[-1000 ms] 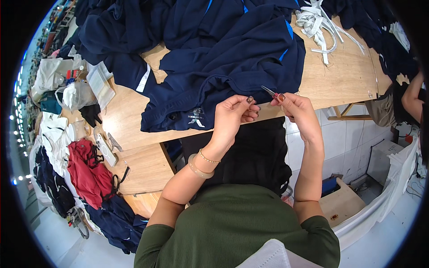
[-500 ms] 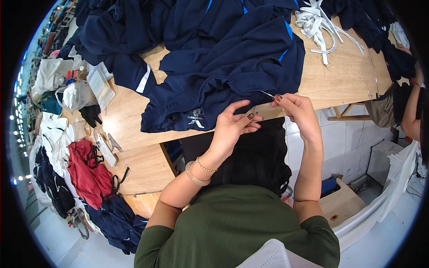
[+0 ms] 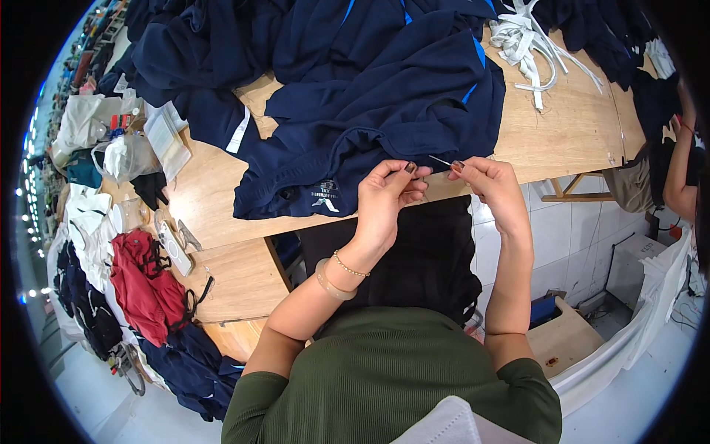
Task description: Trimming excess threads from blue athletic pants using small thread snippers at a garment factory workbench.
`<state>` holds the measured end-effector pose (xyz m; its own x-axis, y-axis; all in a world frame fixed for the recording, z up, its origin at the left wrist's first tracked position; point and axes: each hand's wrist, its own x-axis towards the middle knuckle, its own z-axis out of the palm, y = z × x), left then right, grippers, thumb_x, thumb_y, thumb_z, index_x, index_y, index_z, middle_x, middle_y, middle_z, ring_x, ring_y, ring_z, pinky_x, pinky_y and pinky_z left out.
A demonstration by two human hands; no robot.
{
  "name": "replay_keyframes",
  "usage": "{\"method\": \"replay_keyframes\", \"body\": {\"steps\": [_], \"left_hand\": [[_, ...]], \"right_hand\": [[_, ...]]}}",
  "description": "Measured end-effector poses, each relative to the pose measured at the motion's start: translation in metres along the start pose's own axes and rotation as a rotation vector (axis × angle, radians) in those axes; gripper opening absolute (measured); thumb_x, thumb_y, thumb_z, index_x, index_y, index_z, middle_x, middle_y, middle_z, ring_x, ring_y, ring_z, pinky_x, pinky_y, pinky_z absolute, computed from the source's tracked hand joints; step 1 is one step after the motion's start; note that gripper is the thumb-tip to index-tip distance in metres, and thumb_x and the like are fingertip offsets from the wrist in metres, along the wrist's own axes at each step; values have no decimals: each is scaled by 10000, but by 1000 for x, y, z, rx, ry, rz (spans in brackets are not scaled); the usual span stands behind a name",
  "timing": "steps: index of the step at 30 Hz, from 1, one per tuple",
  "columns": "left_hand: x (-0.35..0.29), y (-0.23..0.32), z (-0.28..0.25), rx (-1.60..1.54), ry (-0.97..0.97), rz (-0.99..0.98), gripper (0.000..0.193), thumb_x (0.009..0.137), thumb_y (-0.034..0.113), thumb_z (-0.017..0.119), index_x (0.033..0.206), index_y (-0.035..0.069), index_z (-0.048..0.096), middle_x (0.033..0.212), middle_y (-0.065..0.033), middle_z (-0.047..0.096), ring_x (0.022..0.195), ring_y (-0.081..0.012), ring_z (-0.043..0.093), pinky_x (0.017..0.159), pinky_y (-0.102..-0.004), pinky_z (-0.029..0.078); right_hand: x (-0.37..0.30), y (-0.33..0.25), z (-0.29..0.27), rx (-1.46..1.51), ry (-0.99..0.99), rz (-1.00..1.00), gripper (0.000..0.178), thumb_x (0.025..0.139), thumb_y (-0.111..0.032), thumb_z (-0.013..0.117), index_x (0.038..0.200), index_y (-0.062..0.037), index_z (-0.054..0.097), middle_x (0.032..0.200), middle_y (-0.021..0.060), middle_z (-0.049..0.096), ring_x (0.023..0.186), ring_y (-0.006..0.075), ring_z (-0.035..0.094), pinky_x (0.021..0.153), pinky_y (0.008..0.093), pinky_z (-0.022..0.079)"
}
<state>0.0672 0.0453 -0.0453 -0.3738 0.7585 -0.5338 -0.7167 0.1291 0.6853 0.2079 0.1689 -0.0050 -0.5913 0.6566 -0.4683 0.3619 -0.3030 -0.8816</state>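
My right hand [image 3: 494, 185] pinches a thin, light metal needle-like tool [image 3: 441, 159] between thumb and finger, its tip pointing left. Just left of it, my left hand [image 3: 386, 198] is closed with thumb and index finger pressed together; what lies between them, if anything, is too small to make out. Both hands hover over the table's near edge, by the gathered waistband [image 3: 285, 181] of a navy garment [image 3: 370, 111] with bright blue trim. A printed label marking shows inside the waistband. Neither hand visibly grips the cloth.
A tangle of white drawstrings [image 3: 529, 48] lies on the wooden table [image 3: 569, 133] at the far right. On the left are plastic bags [image 3: 122, 159], a red garment [image 3: 144, 285] and a white oblong device [image 3: 174, 251]. Another person's arm [image 3: 682, 177] shows at the right edge.
My left hand's fingers have drawn together from a spread pose into a pinch. My right hand stays nearly in place with the needle-like tool, and the navy garment lies still.
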Motion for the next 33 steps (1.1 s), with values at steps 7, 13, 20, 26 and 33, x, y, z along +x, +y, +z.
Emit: {"method": "replay_keyframes", "body": {"steps": [7, 13, 20, 26, 33], "left_hand": [[-1, -2, 0, -38, -51, 46, 57, 916, 60, 540, 926, 48, 595, 1208, -107, 593, 839, -85, 590, 731, -231, 441], [-1, -4, 0, -15, -30, 59, 37, 896, 69, 560, 887, 74, 596, 1178, -84, 602, 805, -65, 597, 664, -209, 387], [-2, -5, 0, -29, -19, 65, 38, 888, 61, 568, 869, 79, 595, 1077, -44, 635, 787, -55, 607, 639, -197, 377], [-1, -7, -3, -25, -17, 59, 37, 886, 59, 567, 869, 77, 594, 1039, -28, 637, 780, -53, 601, 644, -195, 371], [-2, -4, -1, -31, -16, 61, 37, 885, 62, 569, 864, 81, 593, 1071, -33, 626, 785, -55, 601, 644, -199, 372]], "right_hand": [[9, 12, 6, -52, 2, -95, 195, 857, -184, 648, 808, -6, 711, 644, -20, 619, 563, 10, 441, 501, 184, 293], [15, 16, 12, -115, -2, -78, 164, 863, -119, 636, 834, 25, 708, 727, 26, 675, 690, 44, 568, 639, 187, 413], [18, 17, 16, -176, -6, -62, 158, 866, -110, 629, 837, 24, 708, 731, 23, 675, 690, 41, 567, 641, 185, 418], [19, 18, 18, -112, 11, -117, 186, 847, -136, 652, 807, 41, 695, 684, 38, 668, 643, 38, 555, 581, 194, 402], [17, 13, 16, -157, -2, -63, 163, 864, -114, 623, 825, 18, 709, 719, 12, 667, 673, 35, 548, 622, 183, 402]]}}
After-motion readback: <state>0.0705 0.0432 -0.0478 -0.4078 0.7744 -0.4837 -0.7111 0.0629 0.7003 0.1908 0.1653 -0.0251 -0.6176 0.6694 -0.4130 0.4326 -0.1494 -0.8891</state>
